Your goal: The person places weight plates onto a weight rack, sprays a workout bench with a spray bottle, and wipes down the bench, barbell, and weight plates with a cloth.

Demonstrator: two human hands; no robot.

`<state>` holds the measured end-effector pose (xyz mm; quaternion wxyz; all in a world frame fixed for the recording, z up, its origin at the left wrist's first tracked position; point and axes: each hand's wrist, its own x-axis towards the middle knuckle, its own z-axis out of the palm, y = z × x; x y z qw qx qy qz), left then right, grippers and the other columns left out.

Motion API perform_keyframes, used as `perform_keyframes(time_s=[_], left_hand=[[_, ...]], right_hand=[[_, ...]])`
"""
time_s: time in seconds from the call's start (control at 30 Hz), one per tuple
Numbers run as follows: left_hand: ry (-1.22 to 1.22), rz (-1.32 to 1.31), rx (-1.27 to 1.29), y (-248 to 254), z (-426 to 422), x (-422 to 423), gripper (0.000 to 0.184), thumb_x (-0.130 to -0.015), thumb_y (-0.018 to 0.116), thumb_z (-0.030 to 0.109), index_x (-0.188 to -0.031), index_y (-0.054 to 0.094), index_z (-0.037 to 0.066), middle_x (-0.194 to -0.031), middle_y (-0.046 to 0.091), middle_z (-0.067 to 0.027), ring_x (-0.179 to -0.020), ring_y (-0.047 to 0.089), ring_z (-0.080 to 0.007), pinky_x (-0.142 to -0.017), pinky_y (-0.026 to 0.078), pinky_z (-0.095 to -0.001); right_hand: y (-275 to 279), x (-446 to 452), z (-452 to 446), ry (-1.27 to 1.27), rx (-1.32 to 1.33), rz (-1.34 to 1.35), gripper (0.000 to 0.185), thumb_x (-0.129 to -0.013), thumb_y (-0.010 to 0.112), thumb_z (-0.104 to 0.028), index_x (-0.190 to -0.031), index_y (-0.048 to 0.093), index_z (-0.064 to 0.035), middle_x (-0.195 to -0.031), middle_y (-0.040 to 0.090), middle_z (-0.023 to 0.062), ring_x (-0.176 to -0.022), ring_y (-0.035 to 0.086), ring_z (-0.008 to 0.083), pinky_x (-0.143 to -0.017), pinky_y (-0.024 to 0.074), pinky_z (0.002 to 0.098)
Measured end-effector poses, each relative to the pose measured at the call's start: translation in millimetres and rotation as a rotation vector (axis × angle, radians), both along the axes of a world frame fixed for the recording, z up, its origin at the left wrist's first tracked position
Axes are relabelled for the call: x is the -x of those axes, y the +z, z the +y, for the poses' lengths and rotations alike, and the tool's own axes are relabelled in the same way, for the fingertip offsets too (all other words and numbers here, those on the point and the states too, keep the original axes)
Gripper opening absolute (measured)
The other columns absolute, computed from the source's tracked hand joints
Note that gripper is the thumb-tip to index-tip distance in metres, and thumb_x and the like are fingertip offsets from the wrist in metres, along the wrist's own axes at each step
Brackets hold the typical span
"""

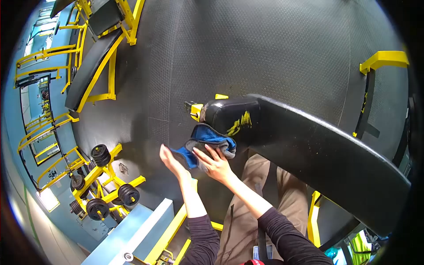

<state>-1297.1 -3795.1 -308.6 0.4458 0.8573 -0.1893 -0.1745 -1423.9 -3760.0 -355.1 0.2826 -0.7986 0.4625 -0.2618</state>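
So from the head view, the right hand (pixel 216 166) has a loose grip on a bunched blue-and-gray cloth (pixel 205 143) by the end of the black padded surface (pixel 318 150). Left hand's (pixel 173 163) grip is open, palm flat, fingers together beside the cloth.

1. Black weights (pixel 100 155) hang on a yellow rack (pixel 138 181).
2. The far bench (pixel 93 66) is black and yellow.
3. The floor (pixel 265 48) is dark and bumpy.
4. The wall (pixel 64 221) by the weights is blue.
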Motion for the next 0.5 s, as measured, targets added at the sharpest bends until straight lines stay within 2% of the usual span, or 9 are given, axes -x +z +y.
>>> perform_keyframes(time_s=[0.03, 0.1, 0.13, 0.17, 0.23, 0.3, 0.37, 0.43, 0.5], left_hand=[[-0.167, -0.17, -0.067, -14.8, 4.3, -16.2, 0.05, -0.084, 0.052, 0.039, -0.118, 0.048, 0.002, -0.125, 0.043, -0.0194, -0.119, 0.038, -0.0296, -0.1, 0.026, -0.0395], [-0.546, -0.46, -0.189, 3.3, -38.4, 19.8, 0.05, -0.082, 0.055, 0.04, -0.114, 0.051, 0.002, -0.121, 0.047, -0.0195, -0.117, 0.04, -0.0309, -0.098, 0.027, -0.0399], [-0.618, -0.441, -0.207, 1.2, -53.7, 32.0, 0.05, -0.08, 0.057, 0.041, -0.114, 0.051, 0.004, -0.121, 0.048, -0.0175, -0.116, 0.041, -0.0307, -0.098, 0.027, -0.0402], [-0.69, -0.423, -0.224, -1.7, -67.3, 42.8, 0.051, -0.079, 0.058, 0.042, -0.115, 0.051, 0.006, -0.121, 0.048, -0.0155, -0.115, 0.042, -0.0306, -0.097, 0.028, -0.0405], [-0.873, -0.483, -0.366, -2.3, -94.5, 64.6, 0.055, -0.075, 0.061, 0.044, -0.116, 0.051, 0.01, -0.117, 0.052, -0.0109, -0.111, 0.047, -0.0288, -0.095, 0.032, -0.0402], [-1.008, -0.201, -0.194, -25.5, -113.9, 73.1, 0.055, -0.071, 0.065, 0.044, -0.114, 0.052, 0.013, -0.112, 0.054, -0.0089, -0.104, 0.052, -0.0278, -0.088, 0.04, -0.0391], [-1.011, -0.358, -0.286, -30.4, -112.9, 80.2, 0.054, -0.067, 0.07, 0.041, -0.11, 0.053, 0.012, -0.106, 0.055, -0.0095, -0.096, 0.056, -0.0278, -0.08, 0.046, -0.0381], [-0.961, -0.37, -0.3, -31.8, -112.4, 80.6, 0.051, -0.066, 0.072, 0.034, -0.108, 0.055, 0.012, -0.103, 0.057, -0.0086, -0.096, 0.057, -0.025, -0.082, 0.045, -0.0353], [-0.946, -0.387, -0.268, -31.4, -112.2, 81.9, 0.049, -0.065, 0.074, 0.032, -0.106, 0.056, 0.011, -0.101, 0.059, -0.0078, -0.094, 0.058, -0.0241, -0.081, 0.045, -0.0345]], right_hand=[[-7.3, 2.0, 10.5, 0.011, 0.025, 0.0, 0.065, -0.063, 0.056, -0.02, -0.127, 0.044, -0.0246, -0.137, 0.033, -0.0087, -0.127, 0.028, 0.0198, -0.104, 0.0206, 0.041], [-26.1, 13.5, 29.7, 0.054, 0.079, -0.058, 0.067, -0.062, 0.057, -0.018, -0.127, 0.043, -0.0286, -0.137, 0.032, -0.0101, -0.127, 0.027, 0.0201, -0.105, 0.0173, 0.0404], [-28.9, 17.2, 37.9, 0.071, 0.044, -0.031, 0.07, -0.06, 0.058, -0.014, -0.127, 0.043, -0.03, -0.137, 0.031, -0.0122, -0.127, 0.027, 0.021, -0.105, 0.0196, 0.0405], [-27.7, 23.6, 45.9, 0.111, -0.12, -0.141, 0.072, -0.06, 0.058, -0.011, -0.128, 0.042, -0.0256, -0.139, 0.03, -0.0025, -0.126, 0.028, 0.0248, -0.104, 0.0205, 0.0423], [-17.1, 21.0, 71.4, -0.302, -0.499, -0.58, 0.061, -0.069, 0.057, -0.009, -0.128, 0.042, -0.0138, -0.137, 0.032, 0.011, -0.127, 0.026, 0.0291, -0.104, 0.0197, 0.0413], [-21.4, 7.5, 101.5, -0.78, -1.19, -1.072, 0.047, -0.085, 0.051, -0.019, -0.127, 0.039, -0.0055, -0.137, 0.027, 0.0174, -0.127, 0.026, 0.0273, -0.105, 0.02, 0.0373], [-6.2, -6.0, 68.8, -1.349, -1.55, -1.778, 0.05, -0.088, 0.043, -0.043, -0.127, 0.04, -0.0121, -0.122, 0.047, 0.0081, -0.119, 0.039, 0.0209, -0.099, 0.0332, 0.0351], [-9.5, 11.2, 16.3, -1.415, -1.627, -1.94, 0.052, -0.085, 0.043, -0.05, -0.124, 0.043, -0.0155, -0.119, 0.051, 0.0062, -0.114, 0.044, 0.0211, -0.097, 0.0353, 0.038], [-51.8, 14.3, 2.3, -1.525, -1.79, -1.971, 0.056, -0.084, 0.038, -0.055, -0.123, 0.046, -0.015, -0.124, 0.048, 0.0071, -0.114, 0.044, 0.0238, -0.098, 0.0336, 0.0421]])
